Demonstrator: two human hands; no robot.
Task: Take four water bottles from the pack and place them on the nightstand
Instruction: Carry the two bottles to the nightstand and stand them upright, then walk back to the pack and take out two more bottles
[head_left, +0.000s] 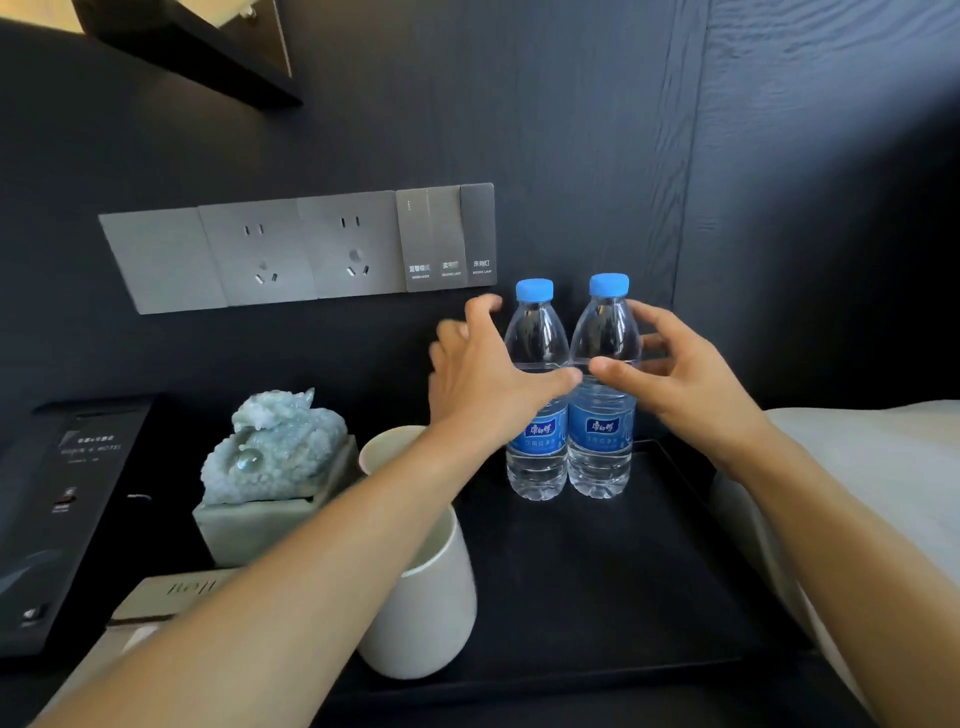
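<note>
Two clear water bottles with blue caps and blue labels stand upright side by side at the back of the dark nightstand (613, 587): the left bottle (537, 457) and the right bottle (602, 452). My left hand (483, 379) hovers by the left bottle's shoulder, fingers spread, thumb in front of the bottle. My right hand (680, 374) is beside the right bottle, fingers apart, thumb in front of it. Neither hand closes around a bottle. No pack is in view.
A white cup (431, 597) stands on the nightstand's left part, partly under my left forearm. A pale green carved figure (270, 462) on a box sits further left. Wall sockets and switches (301, 249) are above. A white pillow (872, 467) lies at right.
</note>
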